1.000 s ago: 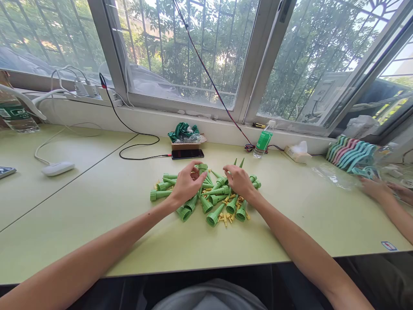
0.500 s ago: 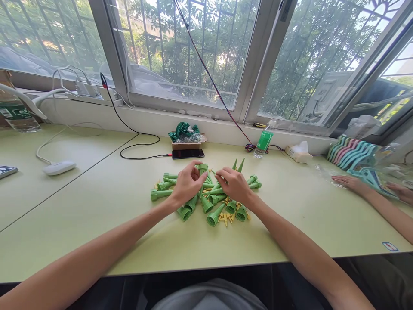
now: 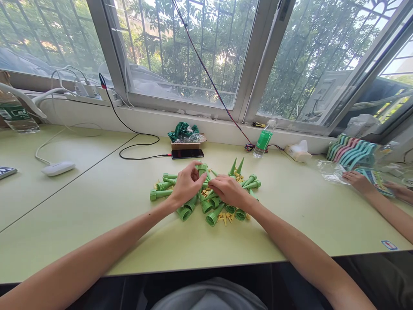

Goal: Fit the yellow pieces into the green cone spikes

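My left hand [image 3: 187,184] is closed around a green plastic watering spike [image 3: 202,167], its ribbed cap end up. My right hand [image 3: 228,189] is pinched beside that spike's lower part, fingertips almost meeting it; what they hold, if anything, is hidden. Under and around both hands lie several more green spikes [image 3: 213,216], some with hollow threaded ends facing me. Small yellow plastic pieces [image 3: 225,217] are scattered among them. Two spikes [image 3: 239,165] stand point up behind my right hand.
Behind the pile are a phone [image 3: 187,153] on a cable and a small box with green plastic [image 3: 183,133]. A water bottle [image 3: 263,140] and tissue pack [image 3: 298,151] stand along the sill. At right, another person's hand [image 3: 358,181] touches clear film near hangers [image 3: 351,150].
My right hand has moved left and slightly down, toward the spike in my left hand, which stays in place. The other person's hand has shifted right, drawing the clear film.
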Available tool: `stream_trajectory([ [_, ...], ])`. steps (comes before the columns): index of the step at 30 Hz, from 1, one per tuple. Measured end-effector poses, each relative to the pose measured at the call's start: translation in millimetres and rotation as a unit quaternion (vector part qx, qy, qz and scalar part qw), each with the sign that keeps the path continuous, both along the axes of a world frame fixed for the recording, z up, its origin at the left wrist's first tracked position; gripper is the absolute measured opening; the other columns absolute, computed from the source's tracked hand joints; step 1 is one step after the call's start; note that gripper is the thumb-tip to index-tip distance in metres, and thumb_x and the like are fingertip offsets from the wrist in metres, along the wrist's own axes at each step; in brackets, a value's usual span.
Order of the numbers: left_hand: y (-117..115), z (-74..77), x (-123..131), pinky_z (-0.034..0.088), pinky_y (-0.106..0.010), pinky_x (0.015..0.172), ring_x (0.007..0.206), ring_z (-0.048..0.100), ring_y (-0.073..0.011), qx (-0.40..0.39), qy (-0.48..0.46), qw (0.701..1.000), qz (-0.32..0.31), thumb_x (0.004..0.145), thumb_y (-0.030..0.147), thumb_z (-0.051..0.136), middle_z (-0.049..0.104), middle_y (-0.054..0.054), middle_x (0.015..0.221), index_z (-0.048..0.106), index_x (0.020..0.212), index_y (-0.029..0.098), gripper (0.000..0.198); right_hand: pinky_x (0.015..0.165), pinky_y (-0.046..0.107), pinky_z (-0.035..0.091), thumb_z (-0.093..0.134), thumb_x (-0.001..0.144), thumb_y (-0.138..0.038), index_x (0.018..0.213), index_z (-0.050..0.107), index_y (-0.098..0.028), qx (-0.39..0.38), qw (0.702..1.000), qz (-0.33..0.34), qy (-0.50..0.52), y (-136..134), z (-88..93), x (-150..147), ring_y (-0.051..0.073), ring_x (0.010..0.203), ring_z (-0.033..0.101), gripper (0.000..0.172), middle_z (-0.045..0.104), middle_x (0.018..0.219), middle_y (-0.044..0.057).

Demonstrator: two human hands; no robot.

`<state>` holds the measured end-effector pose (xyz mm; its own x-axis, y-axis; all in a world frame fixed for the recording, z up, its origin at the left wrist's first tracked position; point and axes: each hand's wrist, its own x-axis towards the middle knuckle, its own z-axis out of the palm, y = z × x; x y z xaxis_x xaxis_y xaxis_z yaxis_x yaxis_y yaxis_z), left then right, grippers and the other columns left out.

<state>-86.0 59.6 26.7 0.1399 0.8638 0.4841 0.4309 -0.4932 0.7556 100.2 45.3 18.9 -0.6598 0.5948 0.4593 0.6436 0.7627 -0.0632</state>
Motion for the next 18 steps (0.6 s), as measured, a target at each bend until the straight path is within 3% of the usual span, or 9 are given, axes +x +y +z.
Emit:
stream_trajectory([
  [18,0.1,-0.9,1.4,0.039,-0.025,0.059,0.059,0.047,-0.0121,-0.005,0.011,1.000,-0.006,0.081,0.033,0.060,0.048,0.005,0.063,0.059,0.108,0.019,0.030,0.079,0.031,0.041,0.046,0.100,-0.020,0.092,0.068,-0.015,-0.044,0.999,-0.016,-0.024,-3.6,2.2,-1.9,0.018,0.083,0.049,0.024,0.054,0.089,0.007],
])
